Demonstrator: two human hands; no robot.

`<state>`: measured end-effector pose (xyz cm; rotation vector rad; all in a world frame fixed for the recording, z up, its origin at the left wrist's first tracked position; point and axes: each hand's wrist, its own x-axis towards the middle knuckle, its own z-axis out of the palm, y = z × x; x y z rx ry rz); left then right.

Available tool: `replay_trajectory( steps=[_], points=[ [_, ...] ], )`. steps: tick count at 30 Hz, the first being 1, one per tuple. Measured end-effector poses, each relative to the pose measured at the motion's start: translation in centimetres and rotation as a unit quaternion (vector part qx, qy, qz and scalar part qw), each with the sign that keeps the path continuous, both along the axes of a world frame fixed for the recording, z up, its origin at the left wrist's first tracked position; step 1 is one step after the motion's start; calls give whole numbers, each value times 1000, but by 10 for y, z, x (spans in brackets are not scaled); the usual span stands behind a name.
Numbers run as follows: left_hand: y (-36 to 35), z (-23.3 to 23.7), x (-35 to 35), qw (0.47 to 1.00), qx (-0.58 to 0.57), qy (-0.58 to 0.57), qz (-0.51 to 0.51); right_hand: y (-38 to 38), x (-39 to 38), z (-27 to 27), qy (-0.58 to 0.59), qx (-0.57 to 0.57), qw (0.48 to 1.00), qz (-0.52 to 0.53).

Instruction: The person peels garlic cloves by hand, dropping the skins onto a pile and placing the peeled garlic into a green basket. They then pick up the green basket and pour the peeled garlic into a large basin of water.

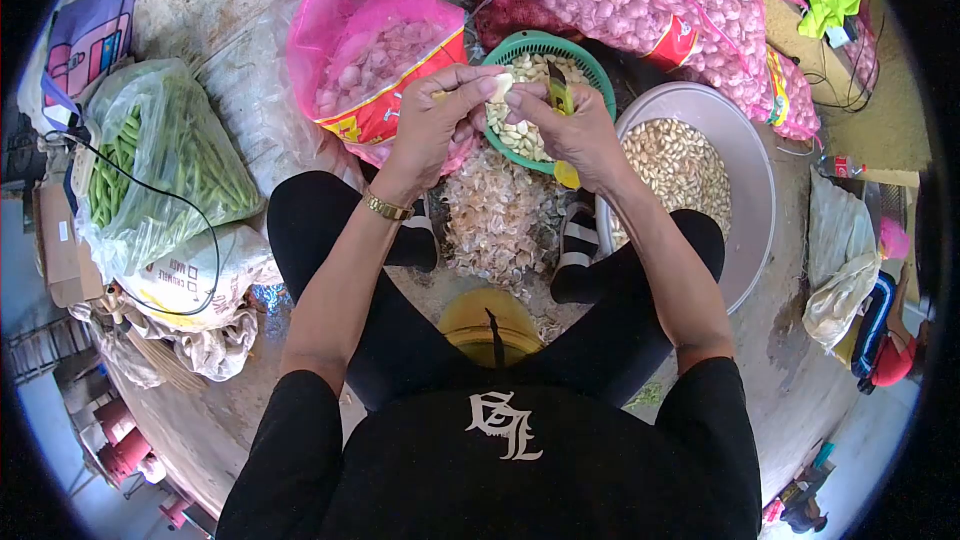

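Over the green basket (600, 80), my left hand (432, 130) pinches a pale garlic clove (501, 87) between thumb and fingertips. My right hand (580, 138) is closed around a small yellow knife (562, 100), its dark blade end pointing away from me and the handle's butt showing below the palm. The right thumb and fingertips also meet the clove. Whitish peeled cloves (520, 135) fill the basket. Below it, a heap of papery garlic skins (500, 215) lies on the floor between my feet.
To the right stands a large pale basin (755, 210) of loose garlic cloves (678, 175). A pink mesh sack (375, 60) of garlic is ahead left, with more full sacks (690, 40) ahead right. Far left sits a plastic bag of green beans (170, 150). Something yellow (490, 320) is between my legs.
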<state>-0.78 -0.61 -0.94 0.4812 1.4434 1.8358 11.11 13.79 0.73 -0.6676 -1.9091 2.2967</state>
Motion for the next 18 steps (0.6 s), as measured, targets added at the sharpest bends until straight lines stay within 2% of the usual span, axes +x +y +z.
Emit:
replay_trajectory(
  steps=[6,10,12,16,18],
  points=[
    [3,3,7,999,6,-26,31,-5,-2,-2,49,-3,999,-18],
    [6,-5,11,998,18,-15,61,-5,-2,3,48,-11,999,-12],
    [5,-10,9,998,29,-6,55,-4,-4,-1,28,23,999,-24],
    [7,-15,12,997,38,16,67,-7,-4,0,52,5,998,-24],
    [9,-16,13,996,35,21,78,-8,-4,4,23,2,999,-30]
  ],
)
